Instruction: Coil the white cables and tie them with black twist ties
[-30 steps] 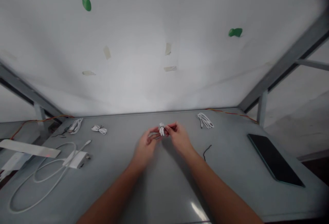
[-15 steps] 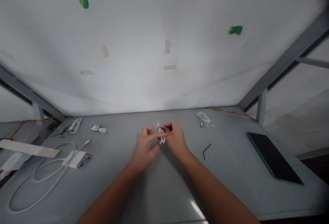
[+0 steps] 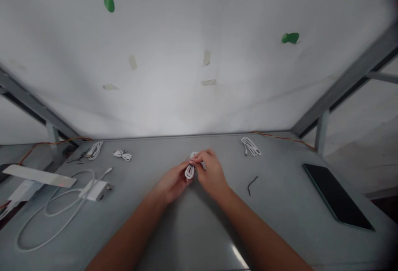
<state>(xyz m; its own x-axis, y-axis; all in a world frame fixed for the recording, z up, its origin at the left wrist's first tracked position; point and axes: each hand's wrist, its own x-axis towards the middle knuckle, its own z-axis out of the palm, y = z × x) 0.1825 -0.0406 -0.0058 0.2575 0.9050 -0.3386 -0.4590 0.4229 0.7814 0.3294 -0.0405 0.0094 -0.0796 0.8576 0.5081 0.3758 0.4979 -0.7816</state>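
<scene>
A small coiled white cable (image 3: pixel 189 172) is held up over the middle of the grey table, a dark tie around its waist. My left hand (image 3: pixel 174 183) grips the coil from the left, with fingers curled beneath it. From the right, my right hand (image 3: pixel 210 170) pinches at the tie with thumb and forefinger; the tie itself is mostly covered by the fingertips. To the right lies a loose black twist tie (image 3: pixel 252 185). Behind it rests an untied bundle of white cable (image 3: pixel 251 146).
On the left are a tied white cable (image 3: pixel 122 155), another cable bundle (image 3: pixel 95 150) beside black ties, a white charger (image 3: pixel 95 190) with a long looping cord, and a white power strip (image 3: pixel 39 175). A dark tablet (image 3: pixel 337 196) lies at right. A white wall (image 3: pixel 174 109) stands behind.
The coiled cable has turned and shifted slightly left. My left forefinger has come off the front, and the left hand now cradles the coil; my right fingers have moved onto the tie.
</scene>
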